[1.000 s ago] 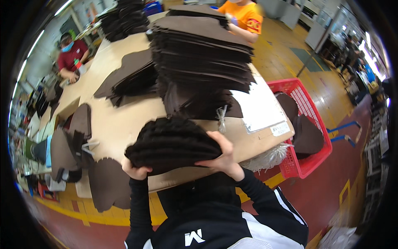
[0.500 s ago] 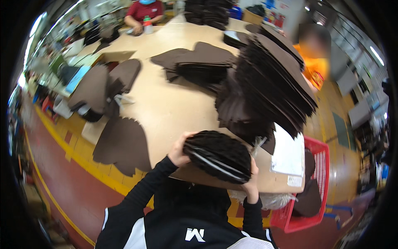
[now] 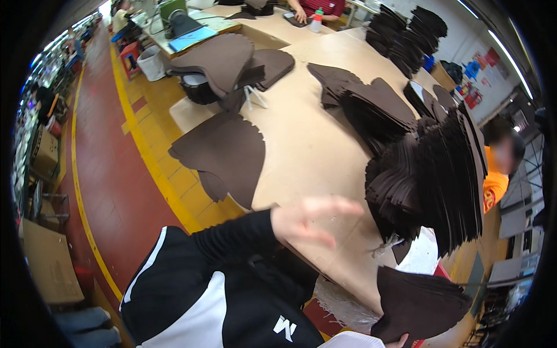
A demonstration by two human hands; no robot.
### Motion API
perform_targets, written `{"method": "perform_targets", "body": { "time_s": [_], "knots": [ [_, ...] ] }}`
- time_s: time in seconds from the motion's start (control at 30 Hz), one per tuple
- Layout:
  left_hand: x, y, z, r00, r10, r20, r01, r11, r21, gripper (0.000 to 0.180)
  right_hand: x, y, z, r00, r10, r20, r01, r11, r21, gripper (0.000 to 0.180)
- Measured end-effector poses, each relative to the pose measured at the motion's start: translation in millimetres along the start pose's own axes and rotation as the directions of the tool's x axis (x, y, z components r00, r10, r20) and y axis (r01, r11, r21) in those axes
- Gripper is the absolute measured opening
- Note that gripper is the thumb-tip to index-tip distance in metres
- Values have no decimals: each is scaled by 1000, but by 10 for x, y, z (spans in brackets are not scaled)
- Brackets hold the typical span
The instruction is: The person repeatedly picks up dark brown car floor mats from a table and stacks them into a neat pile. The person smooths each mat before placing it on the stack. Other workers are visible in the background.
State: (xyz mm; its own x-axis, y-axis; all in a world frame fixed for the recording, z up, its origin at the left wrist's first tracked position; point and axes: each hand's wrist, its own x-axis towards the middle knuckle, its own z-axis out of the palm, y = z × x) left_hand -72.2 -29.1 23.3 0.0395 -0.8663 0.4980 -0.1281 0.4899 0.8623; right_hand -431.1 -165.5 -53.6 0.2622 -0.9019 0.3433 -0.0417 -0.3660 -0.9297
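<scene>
workshop table [image 3: 290, 151], dark stacks [image 3: 429, 180] on top.
left hand [image 3: 301, 223] blurred above the near edge, fingers spread; right hand [image 3: 398, 343], partly hidden, pinching brown sheets [image 3: 420, 304] by their lower edge, at the table's near corner.

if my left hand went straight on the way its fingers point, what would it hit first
Probably the tall stack of dark brown pieces, on its left side: the left hand points that way across the tabletop. Depth is unclear from this single view.
</scene>
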Motion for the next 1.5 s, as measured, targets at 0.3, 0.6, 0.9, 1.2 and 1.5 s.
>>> {"method": "perform_targets", "body": {
  "time_s": [0.3,0.6,0.9,1.2,1.5],
  "knots": [
    [-2181,-878,-1330,-52,304,-951,942,331,54,89,8,163,-6,992,16,-123,-27,995,-94,71],
    [-2038,-1077,-1297,-175,47,-983,869,477,-132,87,5,201,-31,962,18,-272,-53,991,-121,75],
    [-1511,-776,-571,122,432,-894,458,774,437,44,-182,-40,389,903,-13,-430,28,999,28,79],
    [-998,-426,95,599,42,-800,236,945,227,59,324,-135,2380,723,343,600,-671,555,491,74],
    [-1094,-767,155,504,-126,-855,-128,968,-218,58,13,-487,2956,839,422,343,-530,499,686,67]
  ]
}}
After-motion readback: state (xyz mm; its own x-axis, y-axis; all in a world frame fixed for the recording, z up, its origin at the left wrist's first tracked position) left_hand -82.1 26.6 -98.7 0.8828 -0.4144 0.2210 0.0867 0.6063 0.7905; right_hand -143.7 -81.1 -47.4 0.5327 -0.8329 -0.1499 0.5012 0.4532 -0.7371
